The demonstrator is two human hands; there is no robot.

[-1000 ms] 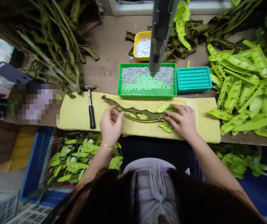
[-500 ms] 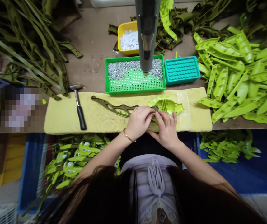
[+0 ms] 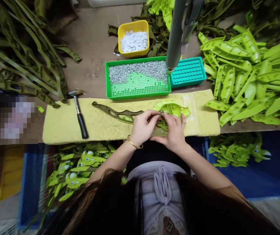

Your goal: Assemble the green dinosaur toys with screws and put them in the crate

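A lime-green hollow plastic shell [image 3: 176, 108] lies open side up on a yellow pad [image 3: 110, 132]. From its left side a dark olive plastic strip [image 3: 110, 111] with cut-outs stretches away to the left. My left hand [image 3: 143, 126] is closed, thumb and finger pinching the strip's right end where it overlaps the shell. Touching the same spot, my right hand [image 3: 175, 132] has its fingers curled over the shell's near side, the thumb lower and apart. Between the fingertips, anything small is hidden.
A hammer [image 3: 81, 120] lies left on the pad. Behind stand a green tray [image 3: 137, 92] of screws, a teal box [image 3: 189, 72] and a yellow tub [image 3: 133, 52] of white pieces. A power screwdriver [image 3: 175, 39] hangs above. Olive strips [image 3: 44, 49] and lime parts [image 3: 247, 75] are heaped either side.
The hanging screwdriver has swung to the right, uncovering the yellow tub. The view has shifted slightly. Both hands stay at the joint, and more of the shell shows between them.
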